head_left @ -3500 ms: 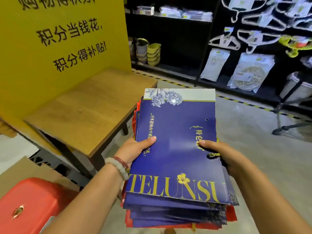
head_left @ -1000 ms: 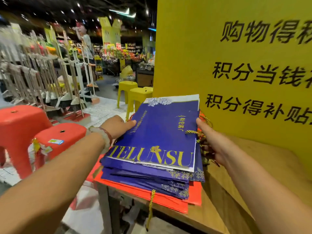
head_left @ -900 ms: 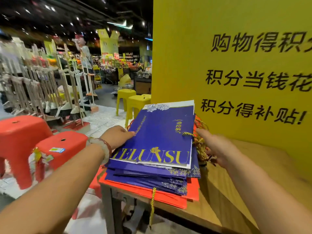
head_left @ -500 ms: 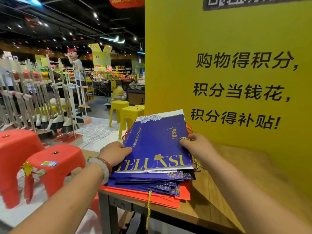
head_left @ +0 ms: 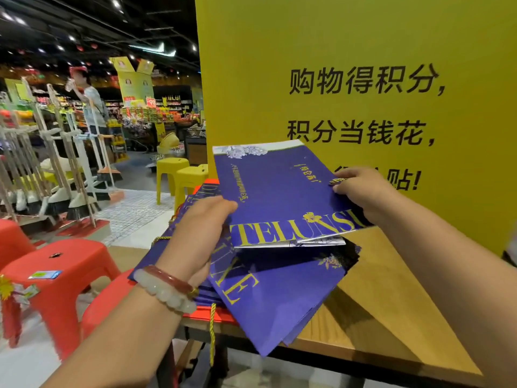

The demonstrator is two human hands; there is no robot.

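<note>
The top blue bag (head_left: 279, 197) is held flat and slightly tilted, clear of the stack of blue bags (head_left: 274, 292) below it. The left hand (head_left: 201, 233) grips the bag's left edge with curled fingers. It may also touch the stack, but the view does not show this. The right hand (head_left: 361, 191) pinches the right edge at the gold cord (head_left: 337, 180). The stack lies fanned on the wooden table (head_left: 377, 317), in front of the yellow board (head_left: 335, 51).

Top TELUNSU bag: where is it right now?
Head view, centre: the top TELUNSU bag is held above the stack of bags on the wooden table, left hand gripping its left edge, right hand pinching its right edge, yellow sign behind.
</note>
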